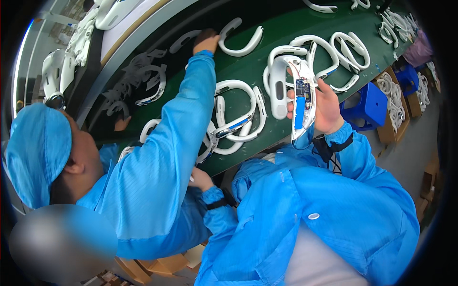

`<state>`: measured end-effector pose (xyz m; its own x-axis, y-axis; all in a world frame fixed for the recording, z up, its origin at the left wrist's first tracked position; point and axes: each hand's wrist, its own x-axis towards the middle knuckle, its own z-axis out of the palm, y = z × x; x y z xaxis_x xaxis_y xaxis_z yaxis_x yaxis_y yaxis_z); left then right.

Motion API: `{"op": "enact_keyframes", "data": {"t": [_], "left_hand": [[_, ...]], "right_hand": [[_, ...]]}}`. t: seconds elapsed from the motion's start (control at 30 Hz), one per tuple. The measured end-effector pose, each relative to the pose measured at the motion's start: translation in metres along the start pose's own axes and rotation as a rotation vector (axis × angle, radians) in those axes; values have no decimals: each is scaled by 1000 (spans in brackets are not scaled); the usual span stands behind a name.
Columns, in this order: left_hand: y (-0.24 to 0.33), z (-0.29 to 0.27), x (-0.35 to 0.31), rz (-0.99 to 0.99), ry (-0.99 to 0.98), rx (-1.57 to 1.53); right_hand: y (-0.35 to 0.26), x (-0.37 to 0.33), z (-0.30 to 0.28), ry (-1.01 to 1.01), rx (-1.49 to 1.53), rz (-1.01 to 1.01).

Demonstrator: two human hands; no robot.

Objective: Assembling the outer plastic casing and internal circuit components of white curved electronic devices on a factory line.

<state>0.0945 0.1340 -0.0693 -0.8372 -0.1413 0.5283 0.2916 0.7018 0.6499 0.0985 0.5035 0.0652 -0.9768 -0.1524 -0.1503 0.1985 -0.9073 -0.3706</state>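
- The right hand (pixel 329 109) grasps an opened white casing (pixel 293 67), held left of its palm, with circuit board (pixel 302 89) and blue block (pixel 299 114) bared.
- The left hand (pixel 203 180) sits low beside a co-worker's sleeve (pixel 188 112) (its fingers are partly hidden, so I cannot tell its grip).
- Beyond the left hand, white curved bands (pixel 262 112) lie on the green table (pixel 234 164).
- Right of the right hand stands a blue stool (pixel 374 104).

Bright left-edge glare, dark curved fisheye rim, oval lower-left blur.

From upper left to lower right of the frame, no text, label, number or sign can be read
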Motion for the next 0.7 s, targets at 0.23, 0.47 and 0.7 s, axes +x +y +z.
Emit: {"op": "enact_keyframes", "data": {"t": [0.23, 0.47, 0.7], "left_hand": [[82, -99, -75, -505, 372, -65], [154, -64, 0, 156, 290, -99], [157, -9, 11, 346, -58, -366]], "right_hand": [[54, 44, 27, -260, -99, 353], [74, 43, 26, -47, -259, 554], [77, 40, 57, -173, -87, 341]]}}
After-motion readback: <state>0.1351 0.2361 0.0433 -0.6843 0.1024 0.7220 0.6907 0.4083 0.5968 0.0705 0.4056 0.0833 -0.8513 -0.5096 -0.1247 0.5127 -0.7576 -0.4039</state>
